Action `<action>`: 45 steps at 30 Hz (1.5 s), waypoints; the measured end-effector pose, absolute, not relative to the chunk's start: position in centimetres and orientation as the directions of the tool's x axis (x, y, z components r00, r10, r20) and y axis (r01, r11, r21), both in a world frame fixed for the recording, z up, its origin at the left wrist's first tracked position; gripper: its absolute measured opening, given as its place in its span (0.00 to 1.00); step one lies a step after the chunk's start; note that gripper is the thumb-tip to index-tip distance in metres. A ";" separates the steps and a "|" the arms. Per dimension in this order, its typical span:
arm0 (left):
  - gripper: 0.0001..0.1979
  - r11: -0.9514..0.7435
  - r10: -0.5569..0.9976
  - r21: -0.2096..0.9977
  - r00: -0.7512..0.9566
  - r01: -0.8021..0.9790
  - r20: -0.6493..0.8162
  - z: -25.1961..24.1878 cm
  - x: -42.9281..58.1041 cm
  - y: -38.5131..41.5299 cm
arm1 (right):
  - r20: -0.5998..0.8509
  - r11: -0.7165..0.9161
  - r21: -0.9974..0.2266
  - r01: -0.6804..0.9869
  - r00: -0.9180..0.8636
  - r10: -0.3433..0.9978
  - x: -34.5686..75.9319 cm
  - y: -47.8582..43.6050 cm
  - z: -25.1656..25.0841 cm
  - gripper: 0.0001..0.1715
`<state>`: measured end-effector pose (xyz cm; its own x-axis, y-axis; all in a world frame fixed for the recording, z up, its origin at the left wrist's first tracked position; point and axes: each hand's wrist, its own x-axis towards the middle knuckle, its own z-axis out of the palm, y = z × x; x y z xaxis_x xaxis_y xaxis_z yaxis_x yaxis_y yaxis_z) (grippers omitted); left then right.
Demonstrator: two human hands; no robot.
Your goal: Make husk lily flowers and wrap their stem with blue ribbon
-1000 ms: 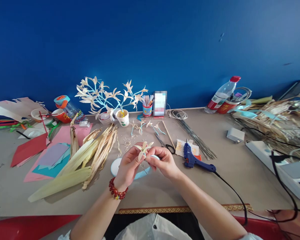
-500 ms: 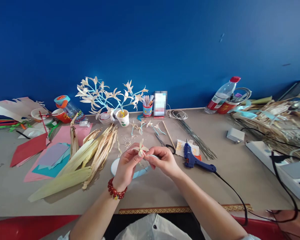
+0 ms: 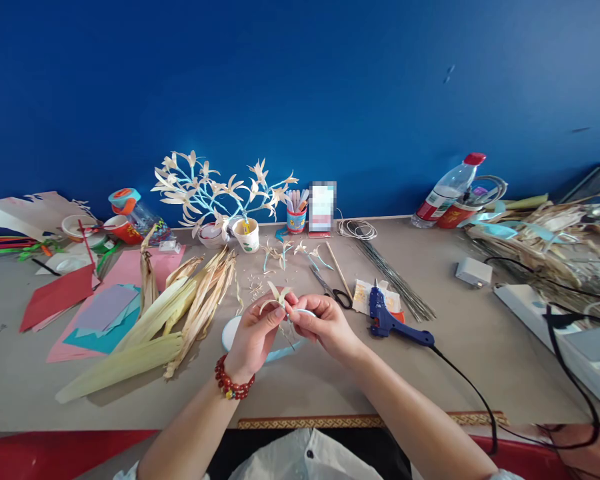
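Pinched in my left hand is a small cream corn-husk flower, its petals spread above the fingertips. A thin stem hangs below it. My right hand is closed on a light blue paper tape right beside the flower's base, and the fingertips of both hands meet there. Behind my left wrist lies a pale blue tape roll, partly hidden, with a loose strip running under my hands. Several small finished flowers with blue stems lie beyond.
To the right are a blue glue gun, scissors, a wooden stick and a bundle of wires. Corn husks and coloured paper lie left. A paper cup holds flower branches at the back.
The flower has tipped to the left and turned slightly between my fingers. My right fingertips have moved a little closer to its base, and more of the hanging stem shows.
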<state>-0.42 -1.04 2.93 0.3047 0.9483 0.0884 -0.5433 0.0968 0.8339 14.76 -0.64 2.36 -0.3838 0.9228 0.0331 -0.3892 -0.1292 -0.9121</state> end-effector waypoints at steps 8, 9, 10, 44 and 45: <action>0.03 0.065 0.975 0.830 0.212 -0.554 0.066 2.4 0.0 -1.1 | 0.195 0.147 -0.970 -0.196 -0.255 0.947 15.0 -1.0 2.4 0.15; 0.03 0.061 0.978 0.830 0.198 -0.554 0.060 2.3 0.0 -1.1 | 0.220 0.191 -0.971 -0.141 -0.238 0.946 15.0 -1.0 2.5 0.15; 0.04 0.059 0.982 0.831 0.184 -0.553 0.053 2.2 0.1 -1.1 | 0.242 0.228 -0.970 -0.084 -0.222 0.945 15.1 -1.1 2.6 0.15; 0.06 0.153 0.952 0.867 0.307 -0.474 0.000 3.0 -0.6 -0.9 | -0.015 -0.076 -0.984 -0.161 -0.353 0.935 16.1 -0.3 3.4 0.16; 0.06 0.153 0.951 0.867 0.310 -0.474 0.001 3.0 -0.6 -0.9 | -0.030 -0.097 -0.980 -0.173 -0.357 0.934 16.0 -0.3 3.4 0.16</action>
